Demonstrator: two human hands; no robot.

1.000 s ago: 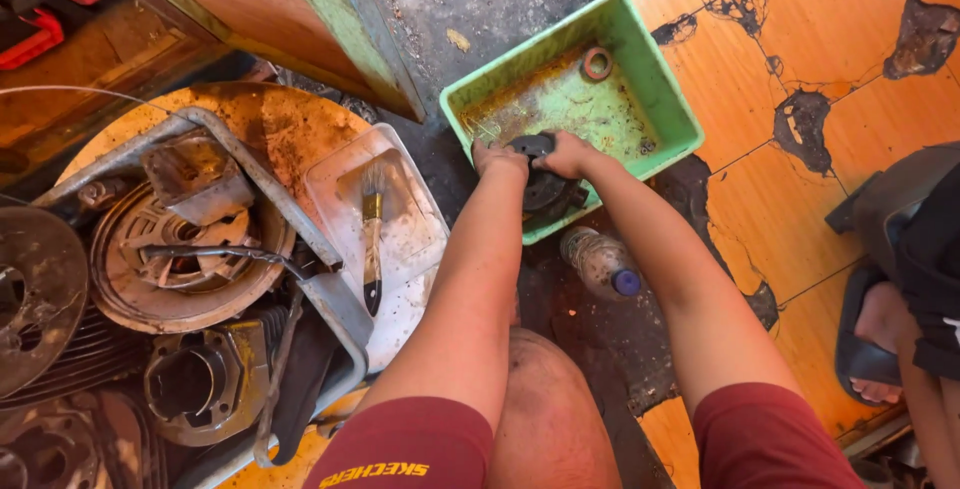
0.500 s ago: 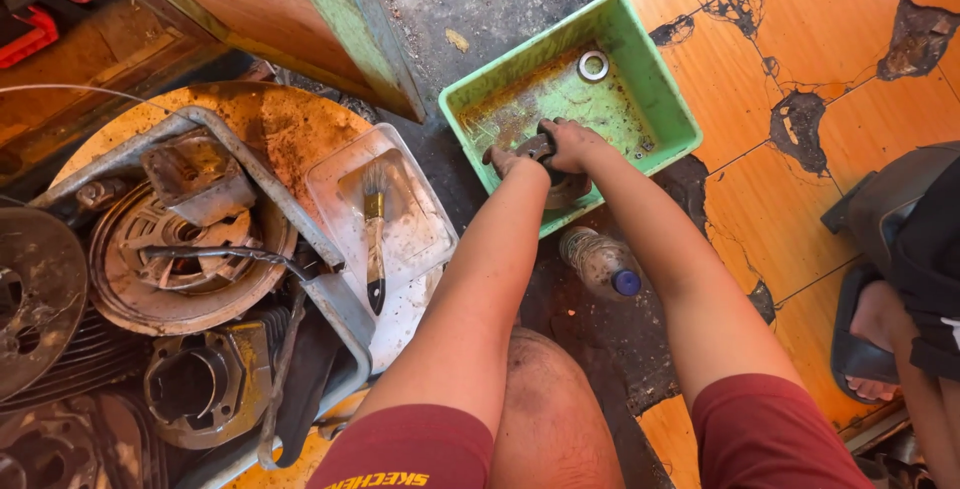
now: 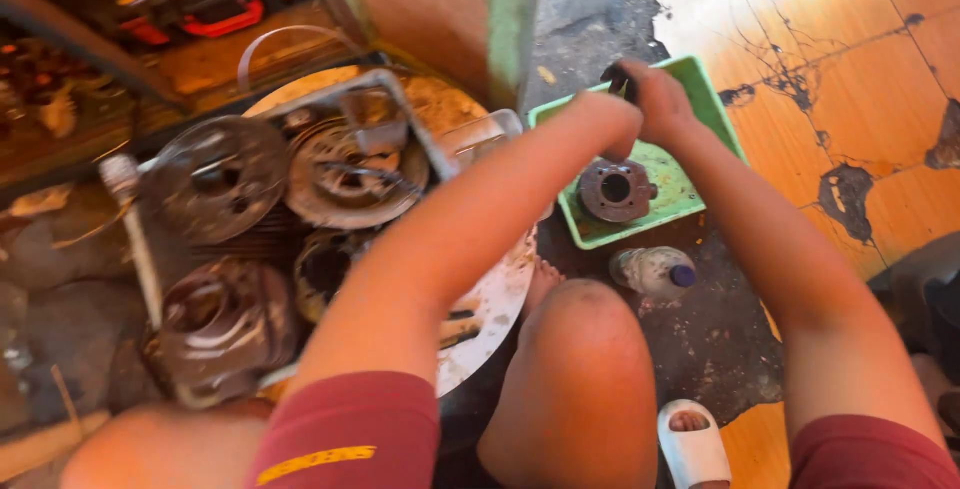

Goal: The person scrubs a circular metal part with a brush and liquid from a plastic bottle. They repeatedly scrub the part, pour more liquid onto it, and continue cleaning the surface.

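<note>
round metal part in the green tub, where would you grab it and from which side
Probably by the outer rim of the round metal part, from straight above. It lies flat in the green tub with its centre hole facing up, so fingers can span the rim or hook the hole. The tub's walls hinder a sideways approach.

both hands (image 3: pixel 640 99) lifted off the round metal part (image 3: pixel 613 190) in the green tub (image 3: pixel 715 99)

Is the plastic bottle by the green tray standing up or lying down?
Lying down: the bottle rests on its side on the dark floor just below the green tray, blue cap pointing right.
</note>
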